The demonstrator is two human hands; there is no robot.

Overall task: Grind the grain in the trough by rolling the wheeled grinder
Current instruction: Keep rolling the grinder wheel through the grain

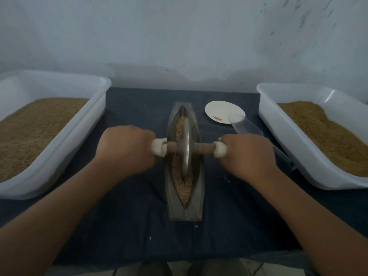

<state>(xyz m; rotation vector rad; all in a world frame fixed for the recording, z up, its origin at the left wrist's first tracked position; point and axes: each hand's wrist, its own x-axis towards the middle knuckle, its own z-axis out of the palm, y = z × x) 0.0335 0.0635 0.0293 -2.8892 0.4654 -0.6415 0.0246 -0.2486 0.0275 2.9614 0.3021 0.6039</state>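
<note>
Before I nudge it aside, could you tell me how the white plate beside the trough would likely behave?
The plate looks thin and almost bare, so probably light and quick to slide. The clear scoop overlaps its rim, so pushing may shift that too.

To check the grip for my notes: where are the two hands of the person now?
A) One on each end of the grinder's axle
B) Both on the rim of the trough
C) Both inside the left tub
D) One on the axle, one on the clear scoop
A: the left hand and the right hand each grip one end of the axle of the wheeled grinder, whose wheel stands in the trough.
</note>
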